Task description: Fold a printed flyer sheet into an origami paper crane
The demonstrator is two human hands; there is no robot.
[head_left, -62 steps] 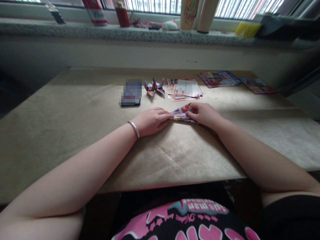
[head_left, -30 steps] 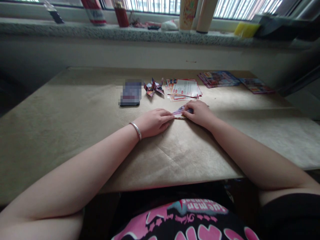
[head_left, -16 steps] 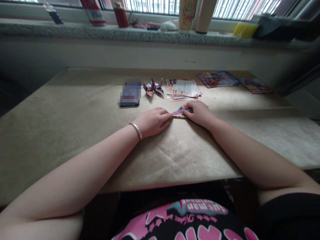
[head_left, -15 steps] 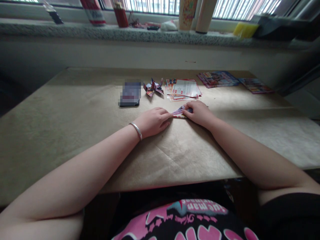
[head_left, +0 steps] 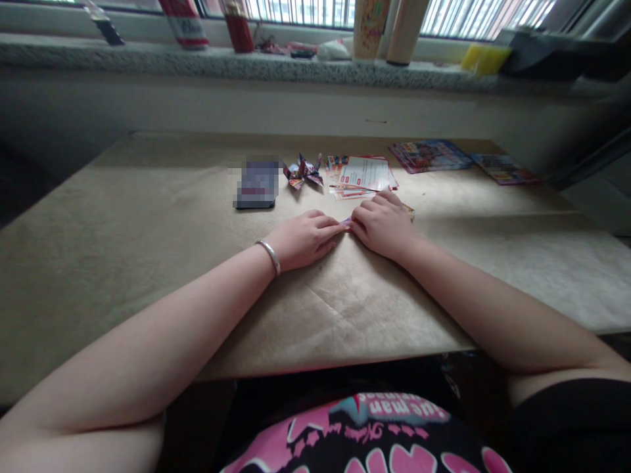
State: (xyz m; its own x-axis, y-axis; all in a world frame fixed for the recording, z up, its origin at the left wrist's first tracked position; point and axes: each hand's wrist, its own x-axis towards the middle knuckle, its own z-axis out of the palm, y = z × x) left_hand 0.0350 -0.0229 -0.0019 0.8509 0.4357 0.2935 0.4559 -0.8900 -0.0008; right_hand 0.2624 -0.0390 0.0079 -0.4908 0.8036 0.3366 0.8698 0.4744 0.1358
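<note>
A small piece of folded printed paper (head_left: 409, 211) lies on the table, mostly hidden beneath my right hand (head_left: 383, 222). That hand has its fingers bent over the paper and pressed down on it. From the other side, my left hand (head_left: 306, 240) pins the paper's left tip with its fingertips, the fingers close together. The two hands almost meet at that tip. Behind them lies a loose stack of printed paper sheets (head_left: 365, 173), white with red edges. Two folded paper cranes (head_left: 303, 173) stand left of the stack.
A dark, blurred-out flat object (head_left: 257, 184) lies left of the cranes. More colourful printed sheets (head_left: 430, 156) and another printed pile (head_left: 505, 169) are at the table's back right. Bottles, a yellow sponge-like block (head_left: 486, 60) and small items line the stone windowsill (head_left: 296, 70).
My right hand has shifted left and turned from pinching the paper to pressing over it, covering most of it. My left hand has hardly moved.
</note>
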